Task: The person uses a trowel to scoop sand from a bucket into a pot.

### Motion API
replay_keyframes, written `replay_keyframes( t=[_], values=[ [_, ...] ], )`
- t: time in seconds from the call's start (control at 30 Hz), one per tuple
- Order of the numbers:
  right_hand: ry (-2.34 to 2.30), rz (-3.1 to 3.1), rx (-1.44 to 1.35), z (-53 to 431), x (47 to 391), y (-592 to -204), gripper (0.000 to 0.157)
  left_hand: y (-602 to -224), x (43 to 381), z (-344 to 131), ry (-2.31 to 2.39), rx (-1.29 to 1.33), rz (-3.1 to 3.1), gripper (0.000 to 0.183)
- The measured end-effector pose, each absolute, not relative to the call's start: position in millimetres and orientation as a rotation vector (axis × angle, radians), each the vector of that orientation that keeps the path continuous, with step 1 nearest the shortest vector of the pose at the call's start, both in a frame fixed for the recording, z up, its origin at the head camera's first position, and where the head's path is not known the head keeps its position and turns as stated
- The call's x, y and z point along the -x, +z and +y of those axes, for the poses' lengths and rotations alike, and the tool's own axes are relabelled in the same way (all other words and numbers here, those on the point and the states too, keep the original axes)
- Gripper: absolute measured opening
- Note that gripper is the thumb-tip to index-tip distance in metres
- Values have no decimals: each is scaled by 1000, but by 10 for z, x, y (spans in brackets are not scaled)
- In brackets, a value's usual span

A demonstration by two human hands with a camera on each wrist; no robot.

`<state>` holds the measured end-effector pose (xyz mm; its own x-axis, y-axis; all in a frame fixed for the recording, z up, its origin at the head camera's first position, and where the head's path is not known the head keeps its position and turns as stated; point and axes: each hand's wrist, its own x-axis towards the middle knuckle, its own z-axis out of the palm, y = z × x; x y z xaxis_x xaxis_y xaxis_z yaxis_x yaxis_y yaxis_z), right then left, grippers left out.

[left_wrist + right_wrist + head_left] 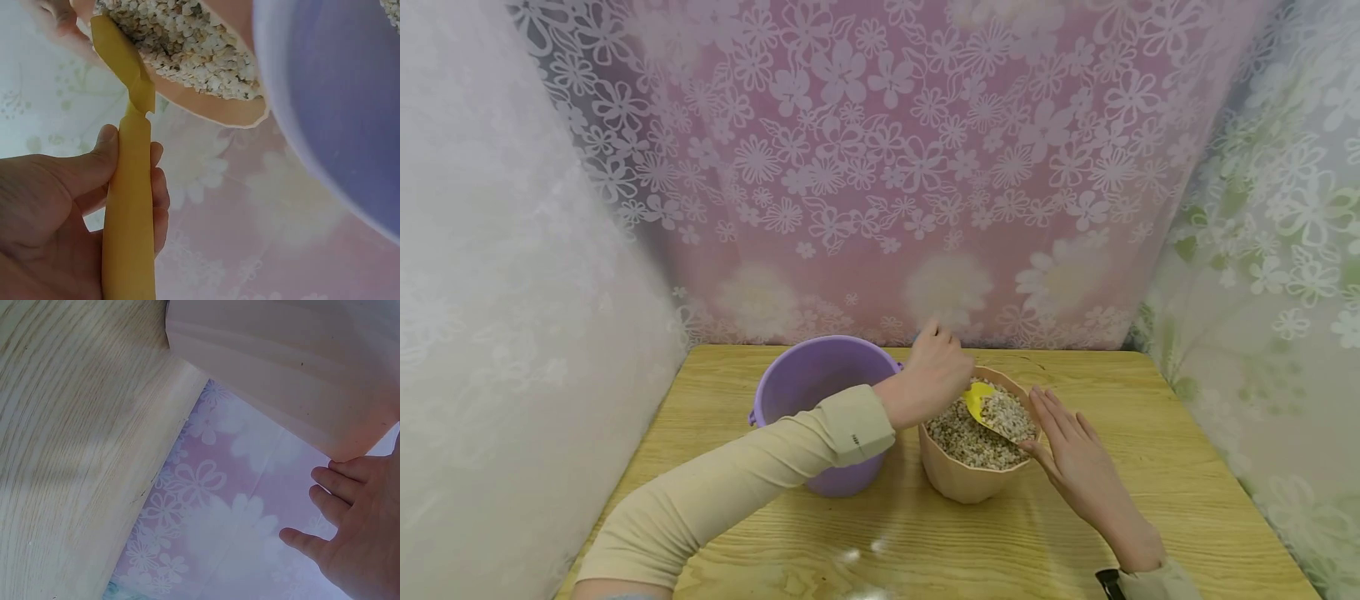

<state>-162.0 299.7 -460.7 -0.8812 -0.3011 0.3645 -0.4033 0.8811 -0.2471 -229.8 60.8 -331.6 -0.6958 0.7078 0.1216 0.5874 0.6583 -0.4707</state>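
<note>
Around the yellow handle: the left hand [44, 215] is gripping the scoop [129, 212], thumb lying along one side, fingers wrapping the other; I am reading that hold as secure.
Scoop bowl: it is carrying a heaped load of pale gravel [957, 437] over the pot; whether its underside is touching the bed below, I am not able to tell.
Right fingers: the right hand [1086, 479] is bracing, by my judgement, its fingers lying extended and a little spread at the outer side of the pot, near the rim; nothing is being grasped there.
Faceted pot: the peach pot [966, 483] is standing upright, holding gravel almost to its rim.
Purple bucket: the bucket [850, 481] is standing just left of the pot, under the left forearm; the left wrist view is showing a little gravel inside.
Wooden table: the table [775, 554] is supporting both containers; a floral cloth [880, 158] is hanging behind.
Scooping: I am judging this step as a scoopful nearly ready to lift; the next move is calling for a level bowl, a rise clear of the rim, and probably a swing toward the bucket; tilting is risking spilled grains.
</note>
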Motion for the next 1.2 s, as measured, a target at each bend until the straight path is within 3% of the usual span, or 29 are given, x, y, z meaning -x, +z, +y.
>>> replay_keyframes(
  t=[0.27,1.2],
  values=[
    [459,-2728,-530,3007,1623,-4628,74,-3281,2265,604,654,1047,-2526,41],
    [453,-2718,-535,3020,1637,-4656,75,-3154,2302,157,798,1129,-2420,19]
  ],
)
